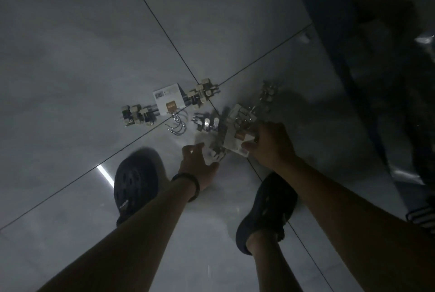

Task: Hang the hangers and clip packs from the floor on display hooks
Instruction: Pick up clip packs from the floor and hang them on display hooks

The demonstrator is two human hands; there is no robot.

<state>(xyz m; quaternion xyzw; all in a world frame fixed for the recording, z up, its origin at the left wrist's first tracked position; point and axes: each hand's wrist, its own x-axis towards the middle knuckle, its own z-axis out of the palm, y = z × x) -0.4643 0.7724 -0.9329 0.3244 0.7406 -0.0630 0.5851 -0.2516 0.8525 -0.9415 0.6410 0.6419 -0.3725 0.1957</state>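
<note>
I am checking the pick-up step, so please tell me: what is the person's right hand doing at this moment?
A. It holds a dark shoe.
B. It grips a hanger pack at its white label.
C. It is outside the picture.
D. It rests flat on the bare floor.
B: the right hand has its fingers curled round the white label of a hanger pack, while another pack lies untouched further left.

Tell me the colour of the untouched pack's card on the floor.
The card is white; head view.
</note>
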